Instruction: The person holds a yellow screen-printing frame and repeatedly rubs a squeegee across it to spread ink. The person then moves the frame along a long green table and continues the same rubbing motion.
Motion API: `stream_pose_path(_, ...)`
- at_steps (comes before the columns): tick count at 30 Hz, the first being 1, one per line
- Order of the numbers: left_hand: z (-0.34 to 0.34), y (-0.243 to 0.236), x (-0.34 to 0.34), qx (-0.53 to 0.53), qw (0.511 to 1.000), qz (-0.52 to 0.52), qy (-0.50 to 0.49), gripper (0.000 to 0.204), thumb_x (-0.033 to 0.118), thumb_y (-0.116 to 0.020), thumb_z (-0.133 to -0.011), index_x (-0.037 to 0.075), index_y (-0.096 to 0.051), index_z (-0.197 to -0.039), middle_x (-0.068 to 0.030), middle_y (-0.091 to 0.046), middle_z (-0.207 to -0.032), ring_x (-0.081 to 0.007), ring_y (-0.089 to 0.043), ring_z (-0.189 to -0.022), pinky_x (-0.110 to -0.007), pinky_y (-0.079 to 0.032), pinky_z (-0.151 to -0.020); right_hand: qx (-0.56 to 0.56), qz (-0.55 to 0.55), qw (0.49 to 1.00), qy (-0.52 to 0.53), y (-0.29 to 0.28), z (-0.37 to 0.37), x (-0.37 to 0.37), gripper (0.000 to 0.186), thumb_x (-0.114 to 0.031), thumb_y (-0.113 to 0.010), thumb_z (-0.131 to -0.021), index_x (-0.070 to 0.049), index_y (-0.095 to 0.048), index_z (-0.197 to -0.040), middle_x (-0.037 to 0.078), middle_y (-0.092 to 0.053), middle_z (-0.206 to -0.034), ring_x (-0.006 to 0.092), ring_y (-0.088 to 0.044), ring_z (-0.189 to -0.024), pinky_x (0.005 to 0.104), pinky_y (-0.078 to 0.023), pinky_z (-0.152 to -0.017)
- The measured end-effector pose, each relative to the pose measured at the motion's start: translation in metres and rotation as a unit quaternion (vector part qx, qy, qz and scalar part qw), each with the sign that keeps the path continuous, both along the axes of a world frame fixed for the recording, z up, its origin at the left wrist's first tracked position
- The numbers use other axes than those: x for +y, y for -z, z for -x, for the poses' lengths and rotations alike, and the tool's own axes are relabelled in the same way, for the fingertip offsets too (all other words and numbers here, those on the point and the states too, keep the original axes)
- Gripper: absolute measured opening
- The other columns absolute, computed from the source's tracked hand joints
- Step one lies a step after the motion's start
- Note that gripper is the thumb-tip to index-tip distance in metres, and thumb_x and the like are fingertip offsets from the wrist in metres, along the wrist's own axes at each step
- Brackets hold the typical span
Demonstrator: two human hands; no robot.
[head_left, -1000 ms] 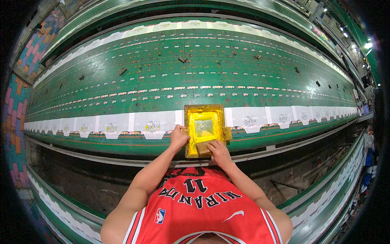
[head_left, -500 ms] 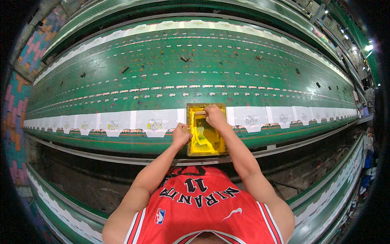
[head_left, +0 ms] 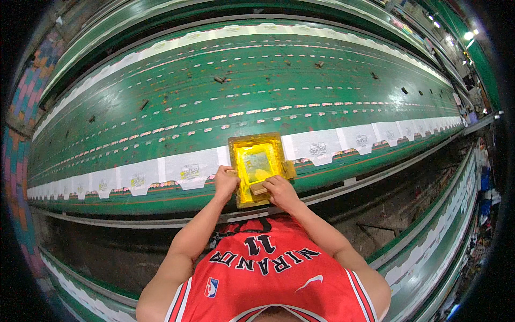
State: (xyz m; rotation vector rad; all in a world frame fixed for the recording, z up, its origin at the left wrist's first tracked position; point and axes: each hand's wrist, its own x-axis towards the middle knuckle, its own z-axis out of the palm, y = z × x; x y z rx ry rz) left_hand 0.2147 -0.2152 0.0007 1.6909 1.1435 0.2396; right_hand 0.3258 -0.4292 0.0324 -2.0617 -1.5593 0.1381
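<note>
A screen-printing frame with a yellow-stained rim lies flat on the row of white fabric pieces along the near edge of the green table. Yellow ink coats the inside of its mesh. My left hand is closed on the frame's left side, by a small tab. Closed in my right hand is a squeegee, resting on the mesh near the frame's near end. My fingers hide part of the squeegee.
White pieces with small printed figures continue left and right along the long green table. Small dark blocks are scattered over its middle. Another white row follows the far edge. A metal rail runs along the near side.
My right hand has drawn the squeegee from the far end of the frame to its near end. My left hand keeps its hold. The whole view has tilted slightly.
</note>
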Motion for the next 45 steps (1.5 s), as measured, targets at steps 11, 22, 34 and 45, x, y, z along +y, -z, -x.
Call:
stream_pose_path(11, -0.103, 0.003, -0.087, -0.095, 0.995, 0.032, 0.003, 0.05, -0.004, -0.078, -0.062, 0.001, -0.06, -0.108, -0.0111, -0.067, -0.095, -0.0214, -0.066, -0.081, -0.035, -0.056, -0.068, -0.022, -0.021, 0.998, 0.056, -0.021, -0.096, -0.088, 0.034, 0.0, -0.065, -0.072, -0.004, -0.068, -0.106, 0.013, -0.068, -0.105, 0.0338, -0.064, -0.101, 0.0434, -0.054, -0.09)
stream_pose_path(22, -0.185, -0.002, -0.192, -0.042, 0.999, 0.023, -0.002, 0.051, -0.002, -0.079, -0.06, 0.002, -0.061, -0.108, -0.0134, -0.07, -0.089, -0.0251, -0.067, -0.076, -0.038, -0.056, -0.066, -0.003, -0.008, 0.998, 0.056, 0.003, -0.18, -0.186, 0.03, 0.002, -0.064, -0.073, -0.003, -0.067, -0.102, 0.014, -0.068, -0.105, 0.0344, -0.065, -0.101, 0.0437, -0.054, -0.088)
stream_pose_path(34, -0.195, 0.017, -0.2, -0.015, 1.0, 0.025, 0.001, 0.05, 0.0, -0.077, -0.063, 0.0, -0.061, -0.11, -0.0137, -0.07, -0.091, -0.0243, -0.067, -0.079, -0.037, -0.054, -0.068, 0.027, -0.031, 0.999, 0.036, 0.013, -0.191, -0.201, 0.031, 0.003, -0.066, -0.074, -0.001, -0.069, -0.105, 0.016, -0.069, -0.107, 0.0352, -0.065, -0.102, 0.0446, -0.054, -0.092)
stream_pose_path(45, -0.194, 0.027, -0.192, -0.016, 0.999, 0.038, 0.029, 0.054, -0.004, -0.079, -0.062, 0.002, -0.059, -0.112, -0.0106, -0.067, -0.093, -0.0211, -0.065, -0.078, -0.036, -0.055, -0.065, 0.032, -0.02, 0.999, 0.027, 0.017, -0.191, -0.201, 0.035, 0.004, -0.063, -0.075, -0.001, -0.07, -0.108, 0.016, -0.068, -0.109, 0.0357, -0.064, -0.105, 0.044, -0.053, -0.094)
